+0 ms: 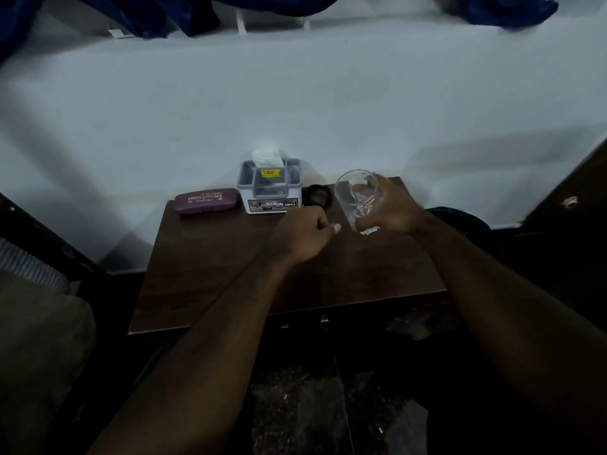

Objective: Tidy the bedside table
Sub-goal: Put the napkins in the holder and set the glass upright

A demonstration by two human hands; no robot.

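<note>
A dark wooden bedside table (210, 277) stands against a white wall. My right hand (391, 208) grips a clear drinking glass (356, 195) at the table's back right, tilted slightly. My left hand (305, 233) is curled into a loose fist just left of the glass, thumb pointing toward it, with nothing seen in it. At the back stand a grey and white tissue organizer box (271, 188) and a purple spectacle case (206, 200) to its left. A small round black object (318, 196) lies between the box and the glass.
A bed with a brownish cover (39, 339) lies at the left. Dark speckled floor (312, 405) shows below the table. Blue cloth (147, 11) hangs at the top. A dark wooden panel (571, 192) stands at the right.
</note>
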